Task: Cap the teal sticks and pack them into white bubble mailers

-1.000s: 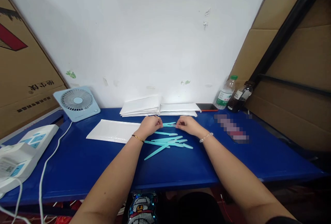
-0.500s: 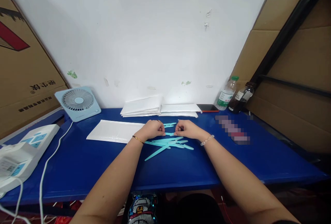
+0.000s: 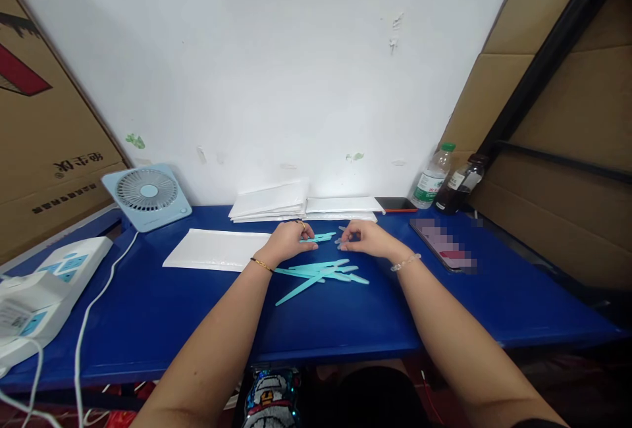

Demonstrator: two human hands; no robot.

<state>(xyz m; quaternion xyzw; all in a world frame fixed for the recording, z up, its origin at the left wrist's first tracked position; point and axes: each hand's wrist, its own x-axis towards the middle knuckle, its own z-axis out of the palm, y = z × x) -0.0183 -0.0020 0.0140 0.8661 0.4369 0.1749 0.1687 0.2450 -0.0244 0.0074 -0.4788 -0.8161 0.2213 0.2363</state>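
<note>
Several thin light-blue plastic sticks (image 3: 318,272) lie loosely heaped on the blue table (image 3: 148,322), just in front of both hands. My left hand (image 3: 286,241) is closed in a pinch on a small bunch of these sticks (image 3: 323,238), which points right. Just right of their tips, my right hand (image 3: 363,240) hovers with its fingers curled loosely and slightly apart, and nothing shows in it. A flat white padded envelope (image 3: 217,249) lies left of my left hand.
Stacks of white envelopes (image 3: 301,204) lie against the wall. A small blue fan (image 3: 147,195) and a white device (image 3: 34,296) with cables sit at the left. A phone (image 3: 395,203), two bottles (image 3: 447,186) and another flat phone (image 3: 444,245) are at right. Cardboard flanks both sides.
Both hands dipped to the heap and pinched a stick together half a second ago. Now they have moved back up, the left holding the bunch, the right parted from it.
</note>
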